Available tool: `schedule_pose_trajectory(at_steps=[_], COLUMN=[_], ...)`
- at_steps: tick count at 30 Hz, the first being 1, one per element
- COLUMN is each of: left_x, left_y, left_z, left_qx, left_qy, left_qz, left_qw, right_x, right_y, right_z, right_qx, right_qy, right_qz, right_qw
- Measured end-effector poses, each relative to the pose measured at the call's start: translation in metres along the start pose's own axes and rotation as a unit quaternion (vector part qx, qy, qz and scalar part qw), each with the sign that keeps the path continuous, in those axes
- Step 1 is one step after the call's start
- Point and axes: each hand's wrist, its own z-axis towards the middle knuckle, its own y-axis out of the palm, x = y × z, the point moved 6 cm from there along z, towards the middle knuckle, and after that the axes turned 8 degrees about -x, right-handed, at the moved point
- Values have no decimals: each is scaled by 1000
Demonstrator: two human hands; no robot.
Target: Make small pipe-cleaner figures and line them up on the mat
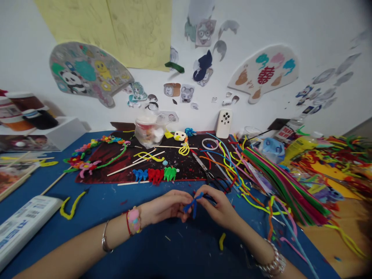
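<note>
Both of my hands meet over the near part of the blue table, gripping one short, bent blue pipe cleaner (194, 204). My left hand (171, 205) pinches it from the left, with thumb and fingers pressed together. From the right, thumb and forefinger of my right hand (216, 205) close on its upper end. Its loose ends stick out below the fingertips. Just beyond the hands stand small bunched pipe-cleaner shapes, a blue one (140, 175), a red one (156, 176) and a green one (170, 174), in a row.
A dark mat (101, 170) carries thin sticks, scissors (215, 180) and a bagged cup (148, 130). Many loose pipe cleaners (285, 182) spread along the right. A flower-trimmed hoop (84, 164) lies left, near a white box (26, 228). A yellow scrap (222, 241) lies close to me.
</note>
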Motion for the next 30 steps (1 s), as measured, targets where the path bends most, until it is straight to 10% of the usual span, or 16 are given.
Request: schedule_pose_trajectory(at_steps=[21, 30], left_x=[-2, 2], left_y=[12, 7], left_z=[1, -3], left_qx=[-17, 66], left_qy=[4, 25], left_qz=[116, 408], left_qw=[993, 910], right_x=[2, 12], right_y=[1, 5], right_z=[-1, 2], right_qx=[17, 25], right_qy=[18, 110], right_qz=[-17, 60], right_qw=[1000, 992])
